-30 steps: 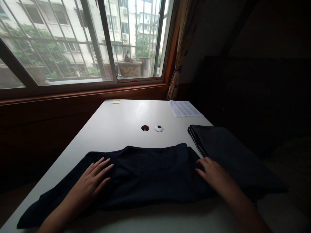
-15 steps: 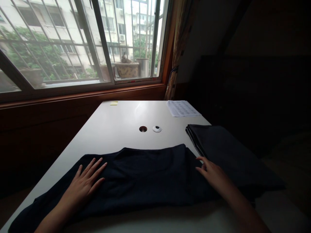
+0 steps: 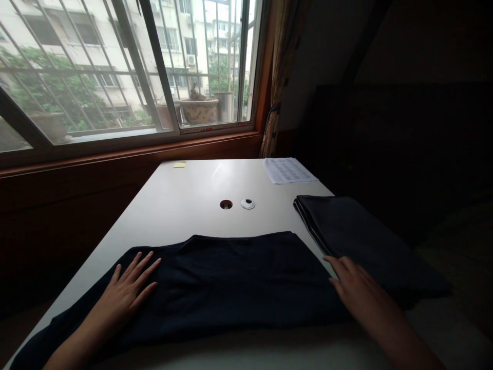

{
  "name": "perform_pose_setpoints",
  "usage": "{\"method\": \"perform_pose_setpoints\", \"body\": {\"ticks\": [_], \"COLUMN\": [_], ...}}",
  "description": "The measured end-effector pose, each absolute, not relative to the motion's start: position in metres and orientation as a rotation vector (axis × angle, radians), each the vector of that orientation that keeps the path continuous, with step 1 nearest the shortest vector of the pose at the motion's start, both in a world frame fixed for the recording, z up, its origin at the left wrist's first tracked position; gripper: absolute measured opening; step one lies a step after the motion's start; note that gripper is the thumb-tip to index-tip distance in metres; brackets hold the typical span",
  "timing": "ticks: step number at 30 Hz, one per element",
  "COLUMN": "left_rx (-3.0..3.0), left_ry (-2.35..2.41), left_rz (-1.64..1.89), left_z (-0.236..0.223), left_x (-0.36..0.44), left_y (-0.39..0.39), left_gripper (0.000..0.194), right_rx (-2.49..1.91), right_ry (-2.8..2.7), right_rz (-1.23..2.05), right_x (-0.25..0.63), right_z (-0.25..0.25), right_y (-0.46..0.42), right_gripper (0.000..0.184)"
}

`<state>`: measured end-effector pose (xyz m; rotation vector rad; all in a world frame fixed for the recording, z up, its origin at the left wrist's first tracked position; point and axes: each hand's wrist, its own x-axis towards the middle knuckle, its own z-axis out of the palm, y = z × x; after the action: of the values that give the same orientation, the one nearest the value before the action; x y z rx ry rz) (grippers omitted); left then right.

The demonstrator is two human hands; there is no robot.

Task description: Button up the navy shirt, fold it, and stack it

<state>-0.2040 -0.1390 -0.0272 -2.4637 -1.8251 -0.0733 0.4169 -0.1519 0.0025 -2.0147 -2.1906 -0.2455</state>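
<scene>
A dark navy garment [image 3: 239,277] lies lengthwise along the near part of the white table [image 3: 192,205], its full shape not clear in the dim light. My left hand [image 3: 131,288] rests flat on the garment's left part, fingers spread. At the right end, my right hand [image 3: 354,282] has its fingers curled at the garment's edge, index finger and thumb slightly apart; the cloth between its other fingers is hidden. Just beyond that hand is a folded dark cloth stack [image 3: 346,226] with a pale line along its left edge.
Printed paper sheets [image 3: 288,170] lie at the far right of the table, a yellow sticky note [image 3: 179,165] at the far left. A round cable hole [image 3: 226,204] and a white ring-shaped cap [image 3: 248,204] sit mid-table. Behind stand a barred window [image 3: 173,67] and a tied curtain [image 3: 274,108].
My right hand has moved right and a little nearer, and the fold near the garment's right end has flattened out. My left hand has slid slightly left, still flat.
</scene>
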Motion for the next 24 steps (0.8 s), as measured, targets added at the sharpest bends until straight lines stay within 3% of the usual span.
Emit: {"method": "perform_pose_setpoints", "body": {"ticks": [3,6,12,16,24], "left_rx": [-2.490,-2.587,-2.968,-3.049,-3.107], "left_ry": [-1.770,-1.618,-1.134,-1.099,-1.081], "left_rz": [-0.140,-0.203,-0.196,-0.133,-0.172], "left_z": [-0.016,-0.001,0.012,0.009,0.010], "left_x": [-0.185,-0.143,-0.047,-0.033,-0.045], "left_y": [-0.138,-0.140,-0.155,-0.163,-0.157], "left_gripper": [0.055,0.054,0.057,0.061,0.064], "right_rx": [-1.869,-1.694,-1.535,-1.716,-1.897], "right_ry": [-2.227,-2.296,-2.535,-2.469,-2.242], "right_rz": [-0.305,-0.283,0.013,0.078,-0.193], "right_x": [0.381,0.321,0.232,0.257,0.342], "right_z": [0.015,0.020,0.008,-0.014,-0.039], "right_y": [-0.143,-0.126,-0.108,-0.117,-0.155], "right_gripper": [0.037,0.046,0.059,0.066,0.071]}}
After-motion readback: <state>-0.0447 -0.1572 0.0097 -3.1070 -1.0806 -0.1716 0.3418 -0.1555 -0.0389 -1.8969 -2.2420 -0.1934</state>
